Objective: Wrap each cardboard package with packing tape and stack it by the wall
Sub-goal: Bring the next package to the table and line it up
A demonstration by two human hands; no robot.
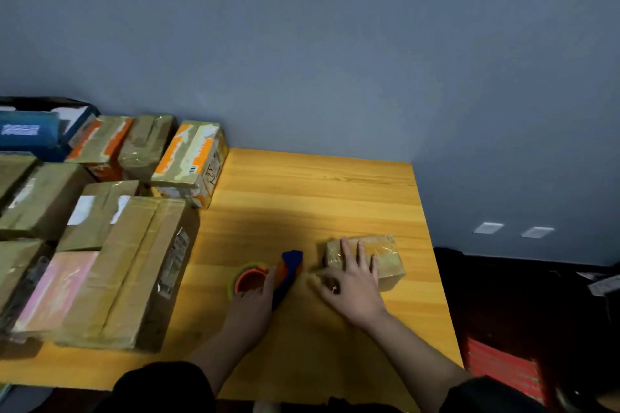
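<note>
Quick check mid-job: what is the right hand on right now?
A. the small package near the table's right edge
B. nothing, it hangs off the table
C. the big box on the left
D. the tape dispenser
A: the right hand lies with straight fingers on the small package, while the left hand is at the tape dispenser.

Orange-and-blue tape dispenser point(285, 273); tan package point(372, 260); yellow wood-grain table point(318, 198).
</note>
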